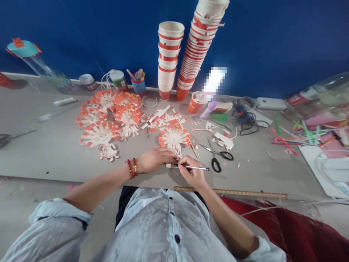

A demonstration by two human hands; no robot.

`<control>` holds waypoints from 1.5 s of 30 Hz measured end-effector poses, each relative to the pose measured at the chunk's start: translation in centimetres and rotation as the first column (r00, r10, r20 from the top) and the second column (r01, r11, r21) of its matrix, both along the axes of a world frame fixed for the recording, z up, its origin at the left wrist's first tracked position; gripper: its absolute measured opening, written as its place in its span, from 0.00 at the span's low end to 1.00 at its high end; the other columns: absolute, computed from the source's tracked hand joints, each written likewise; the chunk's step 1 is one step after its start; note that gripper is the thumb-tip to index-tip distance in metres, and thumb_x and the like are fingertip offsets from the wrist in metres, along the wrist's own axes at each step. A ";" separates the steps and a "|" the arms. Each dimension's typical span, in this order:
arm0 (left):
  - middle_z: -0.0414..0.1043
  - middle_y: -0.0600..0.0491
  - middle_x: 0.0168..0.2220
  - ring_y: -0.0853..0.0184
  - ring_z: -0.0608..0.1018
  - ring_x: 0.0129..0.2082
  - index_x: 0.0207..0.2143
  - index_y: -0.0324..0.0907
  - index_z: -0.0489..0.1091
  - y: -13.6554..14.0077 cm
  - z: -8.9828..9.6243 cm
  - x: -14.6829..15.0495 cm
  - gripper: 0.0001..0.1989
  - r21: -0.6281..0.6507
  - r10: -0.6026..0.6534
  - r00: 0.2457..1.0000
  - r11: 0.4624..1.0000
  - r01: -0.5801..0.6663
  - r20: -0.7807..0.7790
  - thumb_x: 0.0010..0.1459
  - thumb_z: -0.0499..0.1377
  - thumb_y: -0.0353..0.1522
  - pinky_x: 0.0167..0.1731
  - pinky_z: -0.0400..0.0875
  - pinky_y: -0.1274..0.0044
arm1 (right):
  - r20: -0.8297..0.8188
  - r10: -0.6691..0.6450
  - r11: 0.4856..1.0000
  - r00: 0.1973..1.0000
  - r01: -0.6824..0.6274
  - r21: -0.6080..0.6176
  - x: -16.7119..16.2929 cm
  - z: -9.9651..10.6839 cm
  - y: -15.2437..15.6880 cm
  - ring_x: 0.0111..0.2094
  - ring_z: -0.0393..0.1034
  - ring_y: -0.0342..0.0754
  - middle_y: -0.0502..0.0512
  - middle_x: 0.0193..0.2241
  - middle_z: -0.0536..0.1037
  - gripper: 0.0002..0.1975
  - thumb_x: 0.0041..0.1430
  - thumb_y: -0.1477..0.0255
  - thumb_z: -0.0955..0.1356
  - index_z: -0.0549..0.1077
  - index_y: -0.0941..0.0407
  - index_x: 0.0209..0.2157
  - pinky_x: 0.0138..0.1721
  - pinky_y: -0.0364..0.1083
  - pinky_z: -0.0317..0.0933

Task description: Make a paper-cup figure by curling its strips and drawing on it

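My right hand (192, 176) grips a slim pen (198, 167), its tip down at the lower part of a paper-cup cutout (174, 137). That cutout is a white figure with a fan of orange-tipped strips round its head and dark lines drawn on its body. My left hand (153, 160) lies flat with fingers stretched over the cutout's lower left side, partly hiding it. Close to my right hand are black-handled scissors (216, 164) with blades apart, and thin wooden sticks (194, 150).
Similar cutouts (102, 134) are heaped on the left, with paper scraps (170, 118) behind the work. Two tall paper-cup stacks (167, 78) stand at the wall. A purple glue stick (208, 110), dark cord (247, 118) and coloured straws (308, 133) lie rightward. A ruler (231, 191) lines the front edge.
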State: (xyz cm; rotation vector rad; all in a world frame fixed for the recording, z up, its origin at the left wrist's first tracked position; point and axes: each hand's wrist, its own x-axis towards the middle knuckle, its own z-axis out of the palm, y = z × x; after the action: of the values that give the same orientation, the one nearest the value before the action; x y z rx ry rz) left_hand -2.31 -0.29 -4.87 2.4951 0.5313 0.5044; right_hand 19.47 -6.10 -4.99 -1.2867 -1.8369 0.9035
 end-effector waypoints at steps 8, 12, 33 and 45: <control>0.68 0.51 0.58 0.64 0.65 0.61 0.55 0.46 0.68 0.2 -0.4 -0.4 0.22 0.048 -0.065 0.998 0.997 0.066 -0.021 0.64 0.46 0.23 0.59 0.59 0.67 | -0.152 -0.209 0.978 0.966 0.208 -0.019 0.1 -0.7 -0.3 0.30 0.72 0.47 0.53 0.32 0.78 0.08 0.64 0.69 0.63 0.70 0.53 0.42 0.32 0.44 0.65; 0.65 0.50 0.60 0.64 0.63 0.63 0.57 0.46 0.65 0.3 -0.3 -0.6 0.23 0.063 -0.104 0.994 0.992 0.106 -0.030 0.65 0.45 0.22 0.60 0.58 0.66 | -0.054 -0.184 0.981 0.981 0.187 0.045 0.1 -0.2 0.0 0.36 0.73 0.49 0.56 0.38 0.78 0.11 0.64 0.69 0.63 0.71 0.52 0.47 0.38 0.47 0.66; 0.71 0.47 0.53 0.64 0.72 0.53 0.55 0.43 0.64 0.0 -0.1 -0.4 0.17 -0.097 0.046 0.999 0.994 -0.045 0.008 0.69 0.43 0.31 0.53 0.64 0.71 | 0.052 0.001 1.000 0.999 -0.001 0.004 -0.2 -0.3 0.0 0.22 0.64 0.43 0.47 0.21 0.70 0.02 0.56 0.72 0.65 0.66 0.53 0.29 0.24 0.40 0.56; 0.71 0.47 0.53 0.65 0.72 0.53 0.54 0.42 0.64 -0.1 -0.1 -0.3 0.16 -0.087 0.050 0.999 0.995 -0.050 0.003 0.69 0.44 0.30 0.52 0.64 0.72 | 0.117 0.027 0.999 0.993 -0.030 0.025 -0.4 0.1 0.2 0.24 0.67 0.44 0.49 0.22 0.74 0.02 0.55 0.71 0.64 0.66 0.53 0.29 0.27 0.41 0.58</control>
State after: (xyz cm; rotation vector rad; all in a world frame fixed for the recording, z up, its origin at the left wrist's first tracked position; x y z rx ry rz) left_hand -2.64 -0.41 -4.95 2.4028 0.6021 0.4962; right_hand 19.05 -5.92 -4.93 -1.3245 -1.9552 0.8314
